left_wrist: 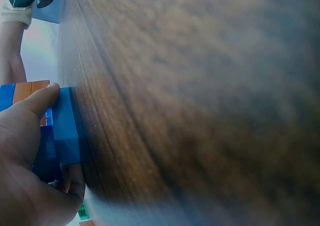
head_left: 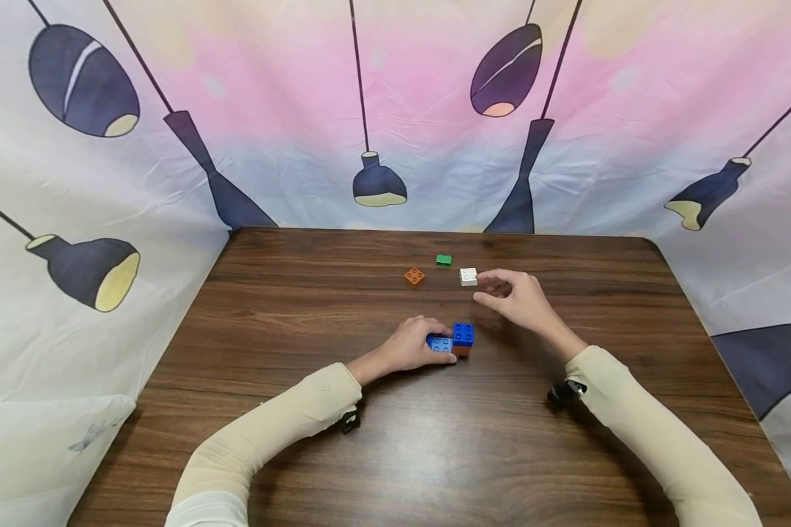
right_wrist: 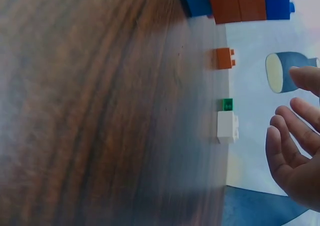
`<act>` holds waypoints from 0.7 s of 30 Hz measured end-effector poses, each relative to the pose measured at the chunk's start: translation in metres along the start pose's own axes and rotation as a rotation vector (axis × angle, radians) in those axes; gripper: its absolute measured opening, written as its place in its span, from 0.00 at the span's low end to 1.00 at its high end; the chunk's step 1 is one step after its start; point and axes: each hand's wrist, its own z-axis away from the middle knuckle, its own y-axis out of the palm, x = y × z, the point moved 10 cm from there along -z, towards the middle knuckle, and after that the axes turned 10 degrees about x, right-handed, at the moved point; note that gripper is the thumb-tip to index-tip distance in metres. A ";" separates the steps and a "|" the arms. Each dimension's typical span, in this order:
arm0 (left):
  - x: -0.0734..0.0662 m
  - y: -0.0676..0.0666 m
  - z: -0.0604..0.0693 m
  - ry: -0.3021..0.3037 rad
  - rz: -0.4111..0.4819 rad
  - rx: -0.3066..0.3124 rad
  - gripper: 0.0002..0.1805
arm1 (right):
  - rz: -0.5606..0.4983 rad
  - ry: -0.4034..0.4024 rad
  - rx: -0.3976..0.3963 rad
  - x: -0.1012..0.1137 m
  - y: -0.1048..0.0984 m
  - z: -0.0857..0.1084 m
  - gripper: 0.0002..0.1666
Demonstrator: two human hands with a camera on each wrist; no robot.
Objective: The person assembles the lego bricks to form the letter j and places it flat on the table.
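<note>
My left hand (head_left: pixel 417 342) grips a built stack of toy bricks low on the table, thumb on the near side and fingers on the far side. In the stack are a dark blue brick (head_left: pixel 463 332) on top, orange bricks (right_wrist: pixel 236 4) under it and a light blue brick (head_left: pixel 441 345) beside them. A blue brick (left_wrist: pixel 66 126) forms the bottom in the left wrist view. Beside a white brick (head_left: pixel 468 277) is my right hand (head_left: pixel 515 296), thumb and fingers apart with nothing between them. Whether a fingertip touches the white brick I cannot tell.
An orange brick (head_left: pixel 414 276) and a small green brick (head_left: pixel 444 260) lie left of the white one, toward the back of the wooden table (head_left: pixel 290 293). A patterned cloth (head_left: pixel 303 146) hangs behind the table and along its sides.
</note>
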 end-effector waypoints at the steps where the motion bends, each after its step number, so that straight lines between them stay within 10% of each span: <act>1: 0.000 0.000 0.000 -0.002 0.000 0.002 0.25 | -0.002 -0.002 -0.001 -0.002 0.000 -0.002 0.24; 21: 0.002 0.001 -0.001 -0.006 -0.015 0.006 0.26 | 0.058 0.101 0.070 -0.040 0.006 -0.040 0.30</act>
